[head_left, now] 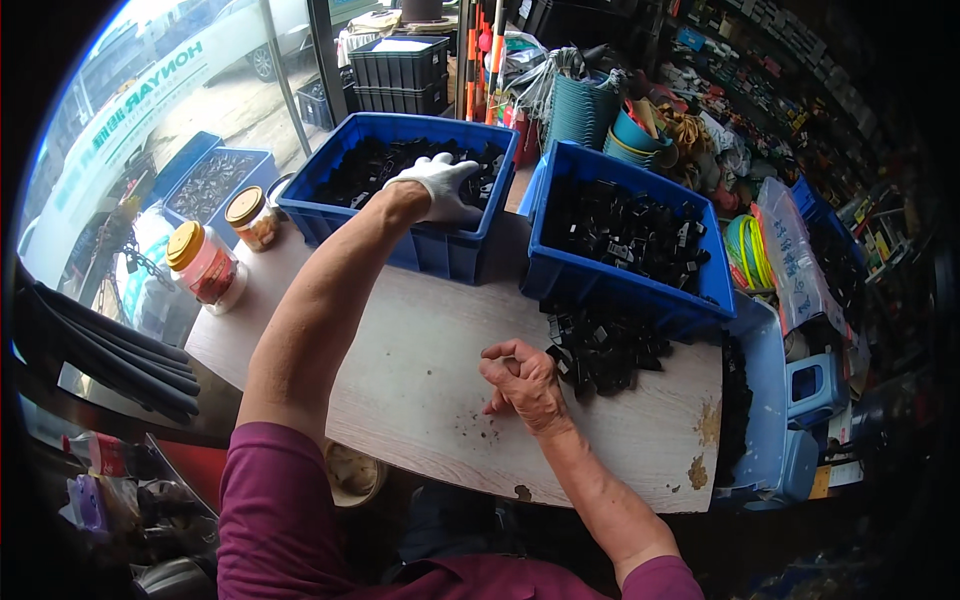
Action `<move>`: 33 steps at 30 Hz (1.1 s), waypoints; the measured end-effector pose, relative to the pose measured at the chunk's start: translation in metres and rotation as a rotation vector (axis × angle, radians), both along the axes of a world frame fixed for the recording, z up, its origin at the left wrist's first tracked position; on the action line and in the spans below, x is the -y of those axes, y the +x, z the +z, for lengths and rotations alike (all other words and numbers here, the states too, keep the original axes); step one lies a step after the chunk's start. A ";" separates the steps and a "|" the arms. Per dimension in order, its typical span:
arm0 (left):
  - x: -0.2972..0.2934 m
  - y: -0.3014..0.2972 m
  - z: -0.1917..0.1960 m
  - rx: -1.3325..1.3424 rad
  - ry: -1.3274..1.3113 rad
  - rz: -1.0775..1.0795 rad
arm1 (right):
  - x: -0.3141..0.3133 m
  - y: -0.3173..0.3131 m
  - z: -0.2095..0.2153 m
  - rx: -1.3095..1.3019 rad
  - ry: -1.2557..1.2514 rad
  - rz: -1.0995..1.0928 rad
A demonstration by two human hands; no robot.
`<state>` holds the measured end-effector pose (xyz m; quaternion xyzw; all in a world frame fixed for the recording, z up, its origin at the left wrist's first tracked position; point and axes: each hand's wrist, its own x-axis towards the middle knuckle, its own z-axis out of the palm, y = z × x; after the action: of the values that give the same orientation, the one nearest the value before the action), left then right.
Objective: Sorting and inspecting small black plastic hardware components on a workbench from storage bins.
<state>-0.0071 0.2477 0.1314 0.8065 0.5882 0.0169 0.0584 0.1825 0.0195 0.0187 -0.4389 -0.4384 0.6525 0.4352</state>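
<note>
My left hand (442, 186), in a white glove, reaches into the left blue bin (440, 250) and rests among the small black plastic parts (370, 165) inside it; whether it grips any of them I cannot tell. My right hand (522, 382), bare, lies on the pale wooden table (410, 370) with its fingers curled in, next to a loose pile of black parts (605, 350). Whether it holds a part is hidden by the fingers. A second blue bin (600, 285) full of the same black parts stands just behind that pile.
Two lidded jars (205, 265) stand at the table's left corner. Black hoses (110, 360) lie to the left. A blue plastic stool (810, 390) and more black parts are at the right. Stacked crates (400, 70) and buckets stand behind the bins.
</note>
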 end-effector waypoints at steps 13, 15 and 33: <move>-0.027 0.006 -0.010 -0.108 -0.124 0.160 | -0.009 0.010 -0.006 -0.206 -0.013 0.049; -0.037 0.003 -0.009 -0.164 -0.157 0.101 | -0.009 0.011 -0.005 -0.242 -0.016 0.044; -0.035 -0.008 -0.024 0.025 -0.229 0.002 | -0.006 0.010 -0.008 -0.262 -0.024 0.007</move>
<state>-0.0153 0.2823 0.1072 0.7936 0.5863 -0.0402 0.1576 0.1930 0.0258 0.0103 -0.3536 -0.3713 0.7110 0.4812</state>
